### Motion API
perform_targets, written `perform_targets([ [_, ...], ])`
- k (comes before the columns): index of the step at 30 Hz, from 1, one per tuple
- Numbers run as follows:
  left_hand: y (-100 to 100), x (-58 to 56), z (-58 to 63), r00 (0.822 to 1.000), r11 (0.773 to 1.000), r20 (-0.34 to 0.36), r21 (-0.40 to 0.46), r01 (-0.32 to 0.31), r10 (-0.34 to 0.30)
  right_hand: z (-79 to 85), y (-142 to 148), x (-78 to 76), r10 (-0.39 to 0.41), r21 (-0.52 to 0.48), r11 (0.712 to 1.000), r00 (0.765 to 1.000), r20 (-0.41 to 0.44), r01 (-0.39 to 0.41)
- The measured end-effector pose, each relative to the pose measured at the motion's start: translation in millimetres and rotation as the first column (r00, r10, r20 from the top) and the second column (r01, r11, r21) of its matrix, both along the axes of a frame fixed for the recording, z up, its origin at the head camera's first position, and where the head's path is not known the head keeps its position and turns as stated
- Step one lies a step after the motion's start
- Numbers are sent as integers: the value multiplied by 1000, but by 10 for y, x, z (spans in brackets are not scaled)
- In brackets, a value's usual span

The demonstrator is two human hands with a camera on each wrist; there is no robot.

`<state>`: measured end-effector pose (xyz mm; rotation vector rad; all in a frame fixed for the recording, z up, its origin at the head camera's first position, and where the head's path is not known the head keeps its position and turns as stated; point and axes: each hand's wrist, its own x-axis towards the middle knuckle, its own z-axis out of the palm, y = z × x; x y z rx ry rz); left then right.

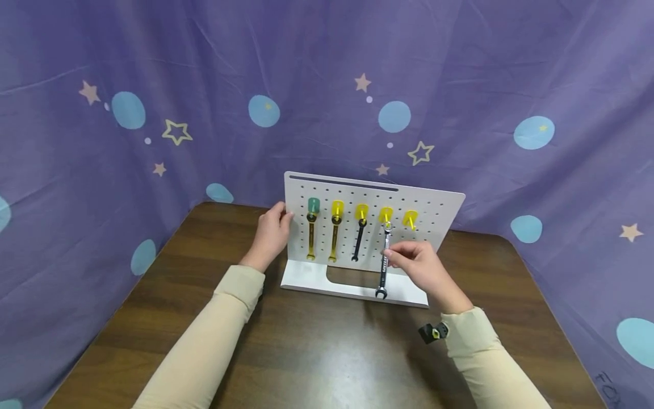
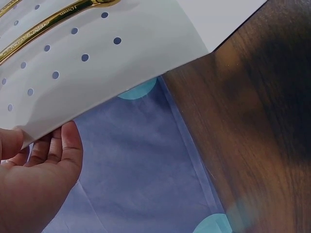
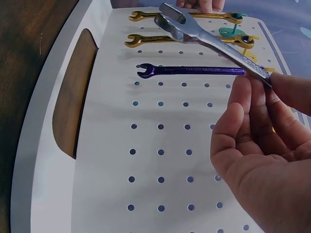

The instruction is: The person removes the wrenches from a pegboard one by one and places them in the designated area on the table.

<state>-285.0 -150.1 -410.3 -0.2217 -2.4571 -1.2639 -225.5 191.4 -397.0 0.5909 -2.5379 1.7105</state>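
My right hand (image 1: pixel 416 264) pinches a silver combination wrench (image 1: pixel 385 261) by its shaft, its open end pointing down. In the head view the wrench's ring end overlaps the fourth hook, a yellow one (image 1: pixel 386 215). Thumb and fingertips grip the silver shaft in the right wrist view, the open jaw tilted off the board. The white pegboard (image 1: pixel 434 221) stands upright on its base. My left hand (image 2: pixel 43 174) holds the board's left edge between thumb and fingers. Two gold wrenches (image 1: pixel 311 241) and a dark purple wrench (image 3: pixel 194 71) hang from the first three hooks.
A fifth yellow hook (image 1: pixel 410 219) at the right bears no wrench. The first hook (image 1: pixel 314 204) is green. The board's white base (image 1: pixel 306 278) rests on a brown wooden table (image 1: pixel 306 346). A purple curtain (image 1: pixel 317 68) with stars and dots hangs behind.
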Motion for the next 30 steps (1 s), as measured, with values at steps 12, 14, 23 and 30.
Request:
perform_targets([
  [12,-7,-4,10,1000,1000,6,6,-1,1,-55,90,-26,-13,8,1000,1000,20,13],
  [14,-13,-5,1,1000,1000,-2,8,-2,2,16,75,28,-5,15,1000,1000,13,5],
  [23,-30,-11,1,1000,1000,-17,4,0,0,213,62,199,-28,37,999,1000,14,27],
  [30,-13,-1,17,1000,1000,-7,-1,-5,5,158,144,235,-36,31,999,999,16,35],
])
